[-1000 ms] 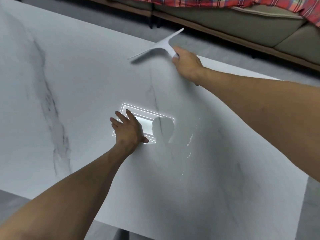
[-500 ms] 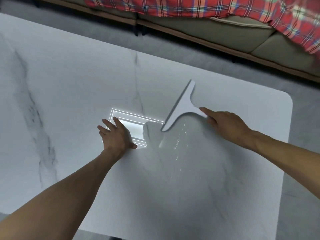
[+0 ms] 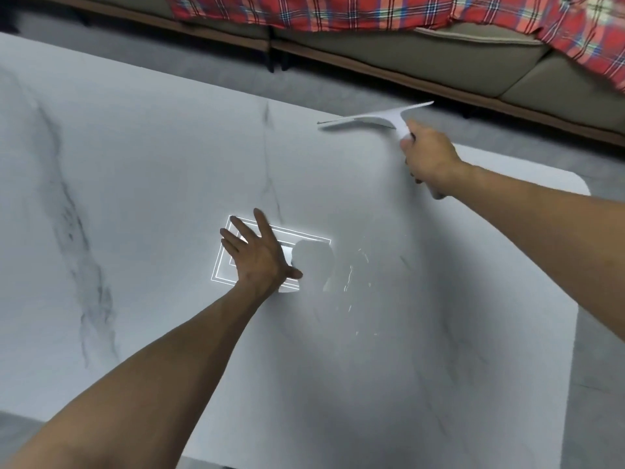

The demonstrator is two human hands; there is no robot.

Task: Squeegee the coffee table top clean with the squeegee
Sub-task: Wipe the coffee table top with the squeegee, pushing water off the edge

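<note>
The white marble coffee table top [image 3: 142,184] fills most of the view. My right hand [image 3: 427,162] grips the handle of a white squeegee [image 3: 375,120], whose blade lies at the table's far edge, reaching left from my hand. My left hand [image 3: 258,257] rests flat on the table near the middle, fingers straight and spread, over a bright reflection of a ceiling light. Thin streaks of water [image 3: 351,275] glisten on the surface just right of my left hand.
A beige sofa [image 3: 456,52] with a red plaid blanket [image 3: 338,11] stands beyond the table's far edge, with a strip of grey floor [image 3: 203,62] between them. The table's rounded right corner [image 3: 580,184] lies right of my right arm.
The squeegee was at the far edge, was pulled toward me to the middle of the table, and is now back at the far edge, further right. My left hand stayed flat in place.
</note>
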